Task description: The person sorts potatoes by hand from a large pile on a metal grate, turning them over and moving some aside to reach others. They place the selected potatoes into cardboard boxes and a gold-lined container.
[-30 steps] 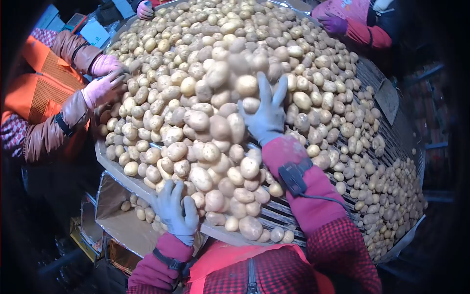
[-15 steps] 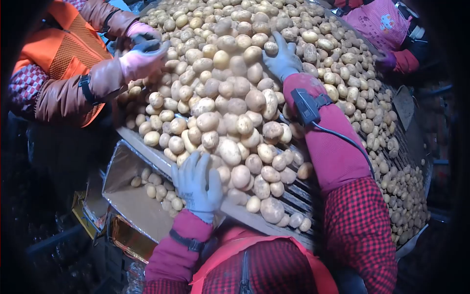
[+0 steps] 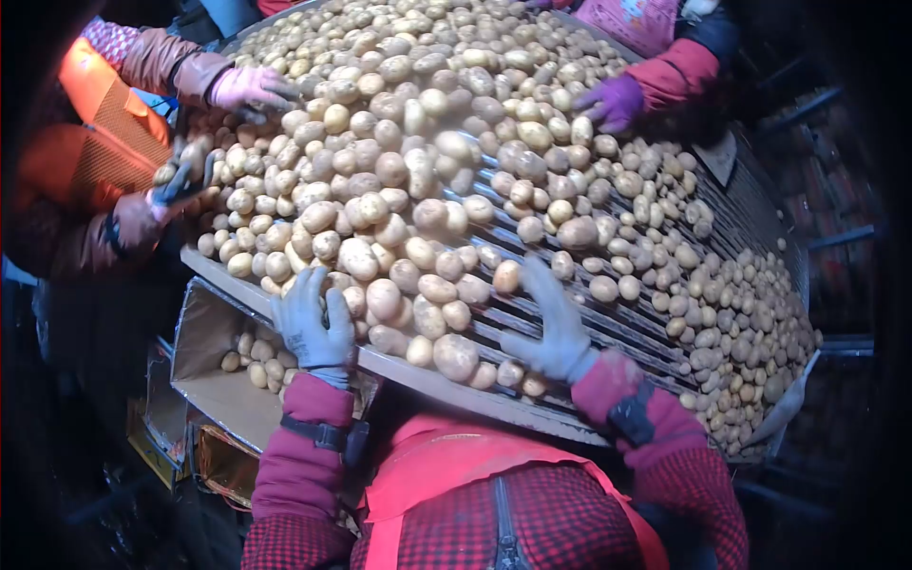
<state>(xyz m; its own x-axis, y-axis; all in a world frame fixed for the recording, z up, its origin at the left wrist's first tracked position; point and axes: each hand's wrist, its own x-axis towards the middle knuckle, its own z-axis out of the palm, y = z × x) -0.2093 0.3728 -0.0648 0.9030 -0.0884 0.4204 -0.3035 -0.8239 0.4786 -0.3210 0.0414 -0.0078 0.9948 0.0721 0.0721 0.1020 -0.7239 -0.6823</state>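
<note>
A large heap of potatoes (image 3: pixel 361 256) covers much of a slatted sorting table (image 3: pixel 608 332). At the table's near edge, my left hand (image 3: pixel 315 325), in a grey-blue glove, rests with fingers spread against the closest potatoes. My right hand (image 3: pixel 553 328), gloved the same way, hovers low over the bare slats. Its thumb and fingers are apart, with nothing held between them. A single potato (image 3: pixel 506 276) lies just beyond its fingertips, and small potatoes (image 3: pixel 510 373) sit by the rim near its thumb.
Below the left edge, a box (image 3: pixel 223 389) with a brown inside holds several potatoes. A co-worker's pink-gloved hand (image 3: pixel 253 88) and dark-gloved hand (image 3: pixel 180 182) are at the left. Another person's purple glove (image 3: pixel 615 102) touches potatoes at the far right. A raised metal rim (image 3: pixel 456 391) runs along the front.
My right hand has come back from the far heap towards the near rim, and more slats show. My view has shifted. The left co-worker's hands have separated; a purple glove now reaches onto the potatoes.
</note>
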